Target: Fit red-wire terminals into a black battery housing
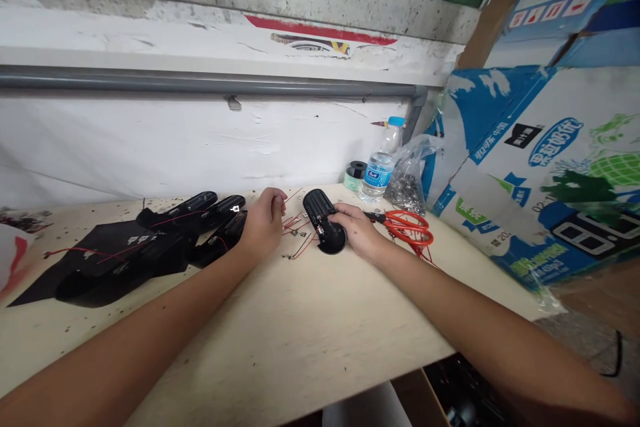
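Cream tabletop (300, 347) beneath, we seem to be at a steadying step: our right hand (359, 228) grips the black casing (319, 210) mid-table, fingers closed on its right edge; our left hand (265, 220) curls just left, its hold unclear to us. Next likely calls for fine fingertip control. The casing looks ribbed far, rounded near, with thin red wires (295, 222) leftward

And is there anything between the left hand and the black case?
Nothing tall: just thin red wires and small metal pieces on the table, between the left hand and the black case held in the right hand. They look too low to block the way.
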Action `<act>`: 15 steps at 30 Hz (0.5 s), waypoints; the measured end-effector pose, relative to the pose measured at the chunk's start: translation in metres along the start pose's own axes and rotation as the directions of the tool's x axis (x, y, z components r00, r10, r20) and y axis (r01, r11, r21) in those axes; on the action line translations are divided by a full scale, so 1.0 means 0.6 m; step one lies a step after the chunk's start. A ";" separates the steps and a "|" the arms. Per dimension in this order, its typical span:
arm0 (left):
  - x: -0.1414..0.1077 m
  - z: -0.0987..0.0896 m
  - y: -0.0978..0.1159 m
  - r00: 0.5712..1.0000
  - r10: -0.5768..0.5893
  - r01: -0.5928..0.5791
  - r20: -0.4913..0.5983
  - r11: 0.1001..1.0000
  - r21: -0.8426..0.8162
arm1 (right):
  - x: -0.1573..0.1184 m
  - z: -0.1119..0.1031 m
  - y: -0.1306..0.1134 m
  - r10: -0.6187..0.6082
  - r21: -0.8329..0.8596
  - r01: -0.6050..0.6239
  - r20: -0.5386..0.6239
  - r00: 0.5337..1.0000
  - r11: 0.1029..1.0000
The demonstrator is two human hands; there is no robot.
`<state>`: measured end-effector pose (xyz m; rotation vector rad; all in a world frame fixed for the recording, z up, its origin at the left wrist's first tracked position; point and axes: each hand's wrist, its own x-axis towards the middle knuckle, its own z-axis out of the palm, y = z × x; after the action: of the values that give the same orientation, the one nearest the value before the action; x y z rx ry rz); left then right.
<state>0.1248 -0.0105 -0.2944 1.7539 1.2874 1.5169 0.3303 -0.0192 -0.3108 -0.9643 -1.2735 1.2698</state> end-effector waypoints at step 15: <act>0.019 -0.003 0.026 0.913 -0.353 0.406 0.203 0.830 -0.384 | 0.007 -0.004 0.005 -0.013 -0.025 0.013 0.011 1.000 1.000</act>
<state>0.1275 -0.0081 -0.2752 1.2084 1.0688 1.3080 0.3317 -0.0142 -0.3135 -0.9664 -1.3049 1.2538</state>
